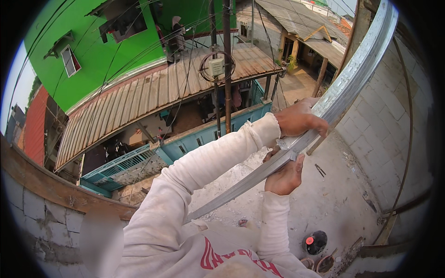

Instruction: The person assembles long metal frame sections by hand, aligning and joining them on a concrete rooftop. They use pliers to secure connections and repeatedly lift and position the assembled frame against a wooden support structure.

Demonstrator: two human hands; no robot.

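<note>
A long silvery metal channel (354,83) runs from the top right down to the middle of the view. Close to its lower end, a second, narrower metal channel (236,189) meets or overlaps it and slants down toward my body. My left hand (301,119) reaches across from the left, its fingers curled over the upper channel just above the joint. Below the joint, my right hand (285,178) grips the narrower channel from underneath, thumb up along its side. Some fingers of both hands are hidden behind the metal. Dusty, pale sleeves cover both forearms.
A grey block wall (384,111) rises at right; a low block wall with a wooden beam (60,180) runs along the left. On the dusty floor stands a dark round container (315,243) with a red-orange part. Beyond are utility poles (227,69), cables and a corrugated roof (153,97).
</note>
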